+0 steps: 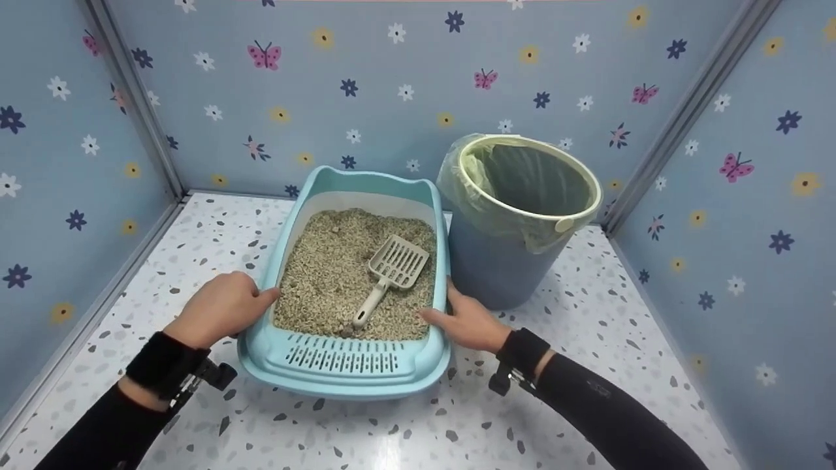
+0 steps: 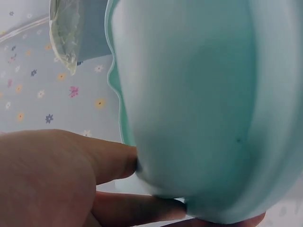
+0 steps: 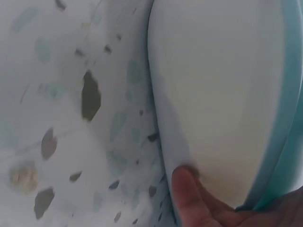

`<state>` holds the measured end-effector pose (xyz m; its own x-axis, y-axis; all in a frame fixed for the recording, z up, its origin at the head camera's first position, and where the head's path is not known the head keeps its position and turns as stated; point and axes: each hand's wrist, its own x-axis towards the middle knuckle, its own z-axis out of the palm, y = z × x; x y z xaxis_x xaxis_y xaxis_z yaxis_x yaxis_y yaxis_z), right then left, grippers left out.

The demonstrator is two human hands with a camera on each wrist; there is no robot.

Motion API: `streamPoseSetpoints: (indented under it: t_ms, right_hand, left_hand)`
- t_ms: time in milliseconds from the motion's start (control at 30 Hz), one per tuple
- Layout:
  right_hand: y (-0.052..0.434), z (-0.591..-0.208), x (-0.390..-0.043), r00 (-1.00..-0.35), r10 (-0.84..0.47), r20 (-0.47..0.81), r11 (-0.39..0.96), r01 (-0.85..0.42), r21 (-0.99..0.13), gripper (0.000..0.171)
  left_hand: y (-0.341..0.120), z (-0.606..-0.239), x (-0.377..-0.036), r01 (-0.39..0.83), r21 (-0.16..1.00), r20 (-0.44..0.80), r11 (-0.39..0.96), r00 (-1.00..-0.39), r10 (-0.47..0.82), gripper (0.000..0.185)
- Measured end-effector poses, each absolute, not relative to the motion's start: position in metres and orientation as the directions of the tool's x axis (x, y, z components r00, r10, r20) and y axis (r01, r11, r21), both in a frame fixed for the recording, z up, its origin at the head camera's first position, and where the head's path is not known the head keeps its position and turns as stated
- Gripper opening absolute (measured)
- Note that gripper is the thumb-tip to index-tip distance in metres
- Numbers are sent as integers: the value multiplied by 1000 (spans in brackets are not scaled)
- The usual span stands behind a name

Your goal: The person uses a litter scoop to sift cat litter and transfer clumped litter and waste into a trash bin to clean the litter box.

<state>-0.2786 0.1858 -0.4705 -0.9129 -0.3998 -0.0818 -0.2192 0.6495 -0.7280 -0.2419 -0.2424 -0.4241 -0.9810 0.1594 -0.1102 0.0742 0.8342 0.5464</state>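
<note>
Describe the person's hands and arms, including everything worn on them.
The left hand and right hand are ungloved. The left sleeve and right sleeve are black, the right with a faint marking. The left wristband and right wristband are wide and black, each with a small dark device on a metallic-looking mount. Bare skin shows between band and sleeve.

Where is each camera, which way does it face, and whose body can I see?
Head: on the person's head, facing forward and down at the litter tray, scoop and bin; left hand, right hand and dark sleeves show.
Left wrist: faces the tray's side, up close; that hand's fingers show.
Right wrist: faces the tray's side and speckled floor; part of that hand shows.
Head and left wrist share the bin and flowered wall.
</note>
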Motion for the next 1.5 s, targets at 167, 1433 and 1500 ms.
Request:
streamPoseSetpoints:
  t_ms: [167,1433,1500]
  right_hand:
    - [196,-471,-284,-909,-406,-97,644,-209,-736,101]
    - [86,-379,-291,-885,-423,-194,885,-359,-295,53]
    - [78,-384,-298,-875,-413,-251,893,-336,-298,55]
  left_hand:
    - [-232,-424,-236,70,545,-103,835,-983,150,52]
    - [-266,-471,-287,-51,904,-193,425,-935,298,86]
    - [-264,-471,-288,-53,904,-194,424,-935,297,86]
